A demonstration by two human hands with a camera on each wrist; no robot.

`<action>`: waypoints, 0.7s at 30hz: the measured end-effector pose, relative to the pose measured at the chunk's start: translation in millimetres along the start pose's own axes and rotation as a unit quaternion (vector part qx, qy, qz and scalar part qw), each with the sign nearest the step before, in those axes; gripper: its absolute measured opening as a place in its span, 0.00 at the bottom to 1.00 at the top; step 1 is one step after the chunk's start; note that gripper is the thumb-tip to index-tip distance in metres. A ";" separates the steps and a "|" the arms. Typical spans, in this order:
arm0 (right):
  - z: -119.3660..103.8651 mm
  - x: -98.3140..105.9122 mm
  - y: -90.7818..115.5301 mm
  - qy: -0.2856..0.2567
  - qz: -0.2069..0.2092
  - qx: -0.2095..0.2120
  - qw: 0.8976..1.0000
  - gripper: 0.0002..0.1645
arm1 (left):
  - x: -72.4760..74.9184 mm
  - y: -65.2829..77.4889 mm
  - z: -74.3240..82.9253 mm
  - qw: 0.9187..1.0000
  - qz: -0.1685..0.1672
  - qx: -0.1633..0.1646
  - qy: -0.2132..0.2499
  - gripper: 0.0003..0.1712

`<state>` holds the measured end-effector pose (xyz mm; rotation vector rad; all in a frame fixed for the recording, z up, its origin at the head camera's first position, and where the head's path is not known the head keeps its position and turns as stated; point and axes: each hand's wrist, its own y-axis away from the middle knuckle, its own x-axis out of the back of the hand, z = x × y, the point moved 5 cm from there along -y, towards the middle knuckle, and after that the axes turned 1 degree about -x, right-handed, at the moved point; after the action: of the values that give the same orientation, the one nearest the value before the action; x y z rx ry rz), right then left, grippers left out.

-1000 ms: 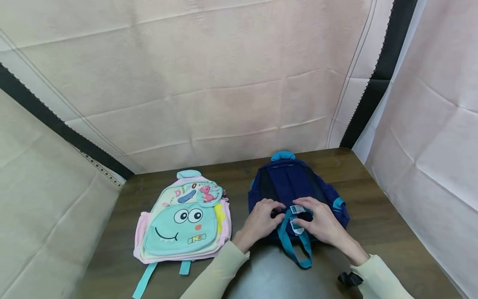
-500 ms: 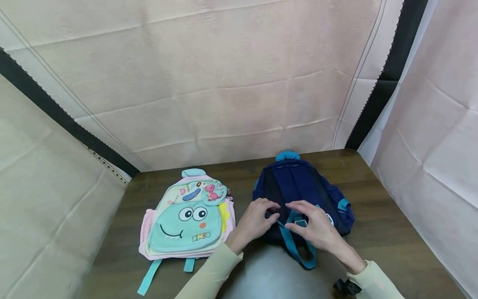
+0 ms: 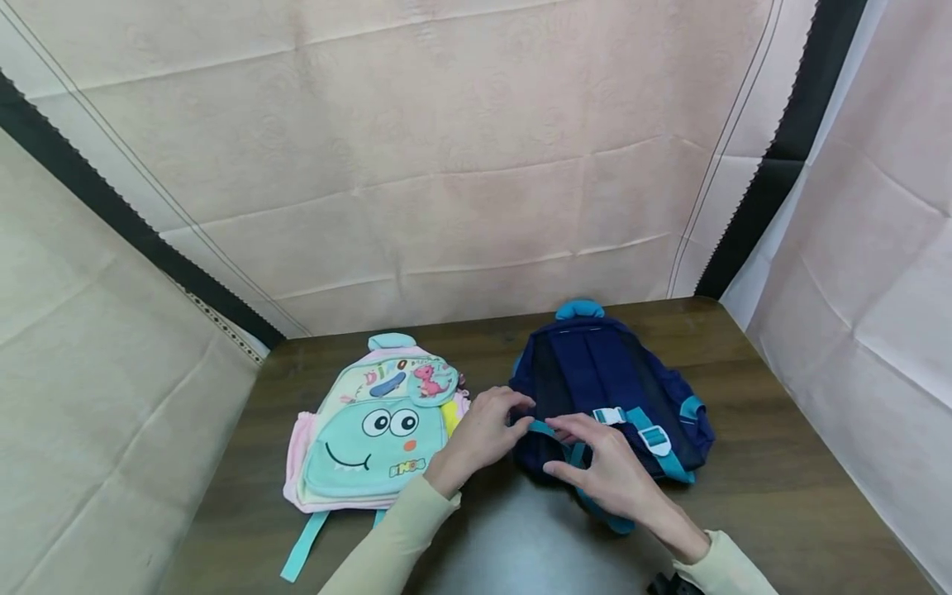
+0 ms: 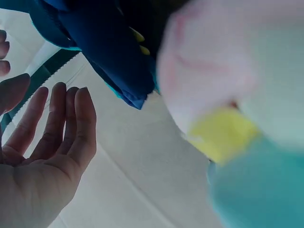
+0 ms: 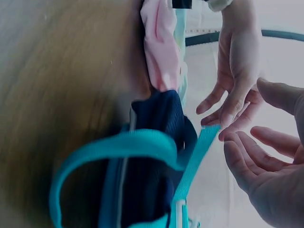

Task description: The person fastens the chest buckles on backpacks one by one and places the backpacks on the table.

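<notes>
A navy backpack (image 3: 587, 359) lies on the table with its blue straps facing me. My left hand (image 3: 479, 434) is at its left side, thumb and fingers apart. In the right wrist view, the cut end of a blue strap (image 5: 197, 152) stands up close to the left hand's fingertips; contact is unclear. Over the bag's lower part, my right hand (image 3: 610, 471) is spread, with a gap between thumb and fingers. To the right of it lie a white buckle (image 3: 610, 416) and a white strap slider (image 3: 656, 440). A blue strap loop (image 5: 114, 142) droops over the near side.
Left of the navy bag lies a pink and mint backpack (image 3: 372, 446) with a cartoon face, its mint strap (image 3: 305, 545) hanging toward me. Both bags rest on a brown wooden table (image 3: 766, 463). Pale fabric walls (image 3: 446, 165) rise behind and at the sides.
Both hands have shifted left, away from the white buckle pieces. The buckle and slider have moved right, with the strap now lying across the navy bag's lower right.
</notes>
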<state>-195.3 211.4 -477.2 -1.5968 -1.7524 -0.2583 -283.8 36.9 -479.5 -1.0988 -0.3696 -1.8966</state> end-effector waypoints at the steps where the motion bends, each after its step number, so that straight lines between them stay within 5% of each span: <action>1: -1.2 -2.7 0.5 -0.004 -0.007 0.003 1.000 0.31 | 1.6 1.3 -2.4 1.000 -0.004 0.006 -0.002 0.15; 7: -7.1 -17.8 2.2 -0.024 -0.040 0.018 0.999 0.33 | 14.1 9.9 -16.7 0.999 -0.014 0.034 -0.022 0.15; 21: -15.4 -39.0 -3.6 -0.063 -0.084 -0.001 0.994 0.37 | 46.0 22.6 -29.1 0.998 -0.035 0.015 -0.046 0.17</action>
<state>-194.6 171.2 -489.7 -1.4961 -1.9885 -0.2446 -291.2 -19.0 -462.4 -1.1689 -0.4912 -1.8995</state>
